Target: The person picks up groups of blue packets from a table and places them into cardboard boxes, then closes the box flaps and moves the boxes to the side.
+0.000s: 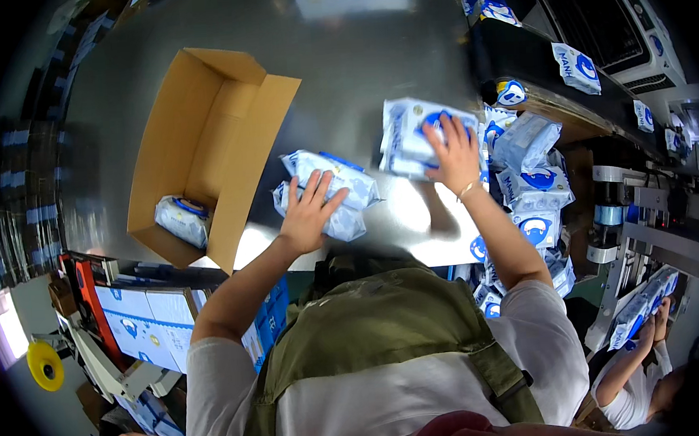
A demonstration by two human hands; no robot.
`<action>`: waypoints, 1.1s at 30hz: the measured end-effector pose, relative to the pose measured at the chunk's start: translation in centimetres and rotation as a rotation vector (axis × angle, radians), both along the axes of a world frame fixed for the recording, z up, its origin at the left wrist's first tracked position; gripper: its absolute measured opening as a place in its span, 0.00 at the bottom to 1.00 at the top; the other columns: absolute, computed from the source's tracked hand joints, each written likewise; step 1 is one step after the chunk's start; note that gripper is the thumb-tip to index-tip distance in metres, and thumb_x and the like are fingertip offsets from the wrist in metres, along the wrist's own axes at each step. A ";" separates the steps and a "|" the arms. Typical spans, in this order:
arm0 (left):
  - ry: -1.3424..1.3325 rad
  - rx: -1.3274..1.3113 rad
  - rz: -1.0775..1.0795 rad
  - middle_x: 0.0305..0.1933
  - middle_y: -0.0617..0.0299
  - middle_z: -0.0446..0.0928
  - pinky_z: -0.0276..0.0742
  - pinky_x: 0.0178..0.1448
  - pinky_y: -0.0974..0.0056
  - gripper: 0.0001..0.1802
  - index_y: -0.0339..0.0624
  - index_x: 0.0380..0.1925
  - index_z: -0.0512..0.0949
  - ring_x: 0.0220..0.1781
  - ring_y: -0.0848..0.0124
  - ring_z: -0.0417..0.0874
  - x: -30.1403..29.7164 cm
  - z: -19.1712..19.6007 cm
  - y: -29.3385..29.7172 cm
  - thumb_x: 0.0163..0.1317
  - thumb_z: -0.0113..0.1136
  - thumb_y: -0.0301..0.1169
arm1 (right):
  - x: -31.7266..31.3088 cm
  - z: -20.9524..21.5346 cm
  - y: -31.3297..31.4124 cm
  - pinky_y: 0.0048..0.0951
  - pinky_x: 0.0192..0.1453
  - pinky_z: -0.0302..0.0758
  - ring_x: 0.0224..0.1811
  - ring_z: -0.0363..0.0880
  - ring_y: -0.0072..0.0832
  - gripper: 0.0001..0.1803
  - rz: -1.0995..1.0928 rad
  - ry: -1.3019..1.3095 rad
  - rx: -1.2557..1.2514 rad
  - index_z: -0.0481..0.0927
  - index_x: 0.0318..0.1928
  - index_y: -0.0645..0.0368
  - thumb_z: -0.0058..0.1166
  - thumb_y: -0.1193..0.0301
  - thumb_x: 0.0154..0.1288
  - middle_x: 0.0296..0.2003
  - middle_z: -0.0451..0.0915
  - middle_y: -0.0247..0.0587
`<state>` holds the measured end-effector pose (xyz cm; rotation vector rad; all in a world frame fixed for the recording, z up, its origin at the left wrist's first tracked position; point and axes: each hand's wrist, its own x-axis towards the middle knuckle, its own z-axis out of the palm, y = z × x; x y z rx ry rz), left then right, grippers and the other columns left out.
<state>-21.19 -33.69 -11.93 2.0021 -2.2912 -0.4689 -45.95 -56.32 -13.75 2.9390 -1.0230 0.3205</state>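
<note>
Soft white packs with blue printing are all over this steel table (pixel 355 64), plump and crinkly in glossy wrap. Take the open cardboard box (pixel 207 147) as the marker: it lies on its side on the table, flaps spread, and one white-and-blue pack (pixel 181 218) sits inside at its near corner. Just right of the box's flap lies a small stack of packs (pixel 333 188), and the left hand (pixel 310 211) is flat on top of it, fingers spread wide, palm pressing down, not curled around anything. Further right of the box, a second bundle of packs (pixel 417 136) is slightly tilted, and the right hand (pixel 454 155) lies on its near edge, fingers splayed open over the wrap, a thin bracelet at the wrist. Beyond that, well away from the box, a heap of the same packs (pixel 529 173) piles up against a dark conveyor (pixel 541 67). At the far lower right, another person's hand (pixel 660 318) grips a pack.
</note>
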 end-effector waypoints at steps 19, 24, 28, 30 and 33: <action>1.697 0.090 1.626 0.51 0.50 0.72 0.73 0.53 0.50 0.45 0.39 0.57 0.57 0.52 0.55 0.75 -2.0 -8.0 6.2 0.39 0.72 0.32 | 9.6 -6.6 -3.9 0.32 0.58 0.70 0.53 0.74 0.35 0.42 -0.186 -0.502 1.798 0.65 0.61 0.63 0.65 0.71 0.42 0.51 0.75 0.47; 1.213 -0.305 1.381 0.59 0.44 0.67 0.63 0.65 0.59 0.51 0.34 0.64 0.55 0.61 0.59 0.69 -5.2 -0.8 6.9 0.42 0.72 0.41 | 1.6 -7.3 -4.8 0.41 0.63 0.67 0.56 0.73 0.43 0.37 -0.145 -0.838 1.962 0.63 0.62 0.63 0.56 0.68 0.50 0.54 0.73 0.50; 1.087 -0.829 1.049 0.61 0.46 0.65 0.60 0.66 0.61 0.51 0.34 0.64 0.54 0.63 0.60 0.66 -0.1 7.4 6.9 0.43 0.72 0.41 | 4.9 -0.7 -7.9 0.48 0.68 0.58 0.63 0.65 0.44 0.34 0.295 -1.177 1.920 0.62 0.63 0.64 0.49 0.62 0.57 0.61 0.66 0.48; 1.100 -1.059 0.992 0.59 0.45 0.67 0.63 0.63 0.60 0.50 0.33 0.62 0.58 0.61 0.61 0.69 3.8 10.2 7.0 0.42 0.72 0.44 | 10.7 4.3 -7.6 0.48 0.69 0.56 0.65 0.62 0.44 0.33 0.241 -1.285 1.642 0.62 0.64 0.63 0.47 0.61 0.59 0.64 0.63 0.48; 1.070 -1.249 0.967 0.56 0.46 0.69 0.65 0.60 0.59 0.45 0.33 0.58 0.61 0.57 0.61 0.72 9.8 12.0 7.1 0.43 0.71 0.43 | 19.1 7.2 -9.1 0.44 0.66 0.61 0.60 0.67 0.41 0.31 0.484 -1.302 1.511 0.65 0.61 0.63 0.48 0.62 0.59 0.58 0.69 0.46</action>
